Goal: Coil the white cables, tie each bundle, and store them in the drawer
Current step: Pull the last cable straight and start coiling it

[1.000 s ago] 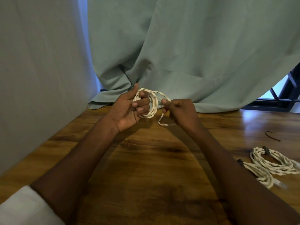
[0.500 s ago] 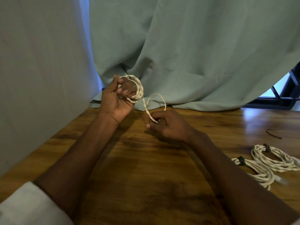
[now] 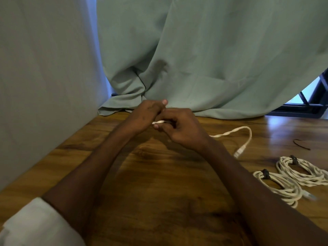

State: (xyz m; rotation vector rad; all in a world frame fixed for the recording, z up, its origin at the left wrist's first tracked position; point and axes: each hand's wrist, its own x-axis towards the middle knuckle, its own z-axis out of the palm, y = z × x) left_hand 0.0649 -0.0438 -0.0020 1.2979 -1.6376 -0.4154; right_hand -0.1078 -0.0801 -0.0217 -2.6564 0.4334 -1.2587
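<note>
I see both hands meeting at the far middle of the wooden counter (image 3: 159,201), just in front of the green curtain (image 3: 204,59) that drapes onto its far edge. The left hand (image 3: 143,116) and the right hand (image 3: 181,128) are pressed close together, fingers curled, with a short white stretch of the loose cable (image 3: 230,132) showing between them. The right hand grips it; the left hand's fingers seem to pinch it too, though most of that grasp is hidden. From behind the right wrist the cable runs right along the counter, arcs round, and ends in a pale connector (image 3: 238,153) lying flat on the wood.

Near the right edge, well apart from the hands, I see two coiled bundles. The nearer bundle (image 3: 282,189) and the farther bundle (image 3: 305,172) touch or overlap each other, and each carries a dark tie (image 3: 265,174). Beyond them a thin dark strip (image 3: 301,144) lies alone on the counter. A pale wall panel (image 3: 44,77) stands along the left side, and a white sleeve (image 3: 35,226) shows at the near left corner.
</note>
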